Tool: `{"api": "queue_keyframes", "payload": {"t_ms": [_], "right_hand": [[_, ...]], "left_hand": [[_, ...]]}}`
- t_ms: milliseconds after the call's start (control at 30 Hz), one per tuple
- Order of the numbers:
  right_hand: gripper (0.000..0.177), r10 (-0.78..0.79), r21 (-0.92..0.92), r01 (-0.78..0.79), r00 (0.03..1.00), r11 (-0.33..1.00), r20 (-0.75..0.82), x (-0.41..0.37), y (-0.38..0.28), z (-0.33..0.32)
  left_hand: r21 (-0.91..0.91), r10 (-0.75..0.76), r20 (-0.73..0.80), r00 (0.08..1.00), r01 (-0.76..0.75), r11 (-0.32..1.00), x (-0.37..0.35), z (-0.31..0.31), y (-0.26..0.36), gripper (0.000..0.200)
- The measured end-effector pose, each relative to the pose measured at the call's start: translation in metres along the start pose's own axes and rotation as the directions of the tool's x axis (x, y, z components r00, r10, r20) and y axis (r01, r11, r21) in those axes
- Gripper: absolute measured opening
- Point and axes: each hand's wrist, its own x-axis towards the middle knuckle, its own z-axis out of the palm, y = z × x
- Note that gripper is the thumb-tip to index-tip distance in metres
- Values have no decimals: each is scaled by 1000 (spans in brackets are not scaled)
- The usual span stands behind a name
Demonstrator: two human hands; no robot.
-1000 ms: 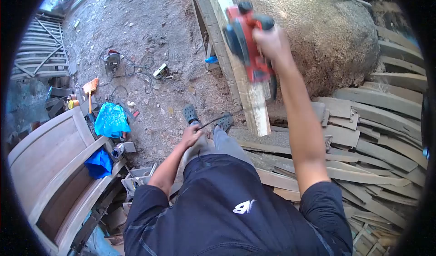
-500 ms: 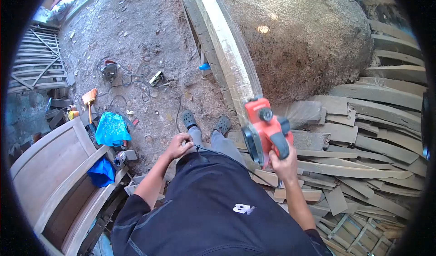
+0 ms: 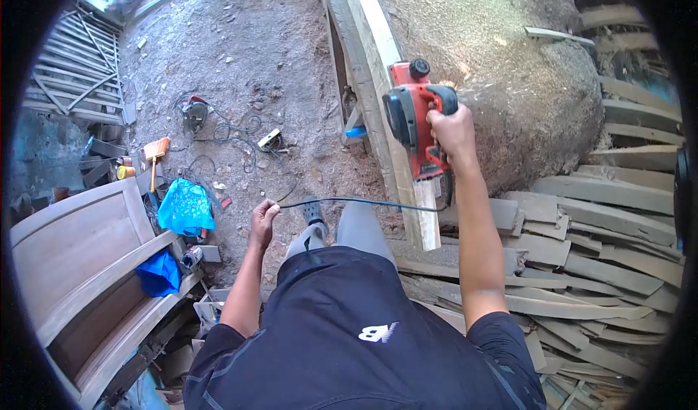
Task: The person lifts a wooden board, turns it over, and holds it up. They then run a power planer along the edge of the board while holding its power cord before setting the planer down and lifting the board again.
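My right hand (image 3: 452,132) is wrapped round the rear handle of a red and black electric planer (image 3: 418,119). The planer rests on the upper face of a long pale wooden beam (image 3: 374,17), whose near end sticks out below the tool. Wood chips fly off to the planer's right. A dark power cord (image 3: 363,200) runs from the planer across my legs to my left hand (image 3: 265,217), which pinches it in closed fingers. The cord trails on from there to the ground.
Stacked boards (image 3: 582,264) fill the right side, beside a large shavings heap (image 3: 523,97). On the ground at left lie a circular saw (image 3: 195,115), a power strip (image 3: 269,138) and a broom (image 3: 155,150). A wooden panelled piece (image 3: 80,228) with blue bags stands lower left.
My right hand has pushed the planer forward along the beam, away from my body. My left hand has shifted slightly left and up, and the cord now stretches across my legs.
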Motion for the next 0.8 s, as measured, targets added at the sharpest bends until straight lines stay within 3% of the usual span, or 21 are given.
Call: {"api": "queue_keyframes", "payload": {"t_ms": [133, 167, 333, 433, 500, 567, 633, 667, 700, 800], "right_hand": [[17, 97, -32, -96, 994, 995, 43, 54, -38, 18], [19, 84, 44, -87, 994, 995, 64, 80, -25, 29], [21, 113, -3, -113, 989, 994, 94, 169, -69, 59], [31, 14, -73, -6, 994, 997, 107, 252, -76, 89], [32, 87, -81, -77, 987, 994, 133, 293, -101, 105], [24, -29, -17, 30, 997, 999, 68, 346, -108, 131], [23, -48, 12, 47, 993, 999, 107, 394, -122, 152], [24, -85, 61, 83, 996, 995, 33, 378, -154, 142], [20, -29, 312, -25, 985, 950, 168, 365, -169, 137], [17, -81, 283, 32, 983, 959, 166, 368, -166, 139]], "left_hand": [[-70, 5, -111, 994, -13, 997, 19, 3, 13, 18], [-81, -6, -148, 989, -6, 997, 24, 4, 13, 19], [-73, -17, -229, 973, 0, 997, 50, 11, 33, 23], [-83, 20, -306, 952, -47, 995, 70, 24, 55, 22], [-54, 38, -354, 934, -62, 997, 82, 31, 65, 22], [-71, 28, -344, 939, -55, 996, 95, 39, 74, 19], [-95, 2, -405, 914, -44, 995, 111, 65, 102, 18], [-53, 40, -397, 917, -66, 996, 118, 69, 106, 19], [-46, 37, -402, 915, -61, 997, 122, 72, 111, 19], [-155, 58, -397, 916, -129, 979, 123, 76, 118, 21]]}}
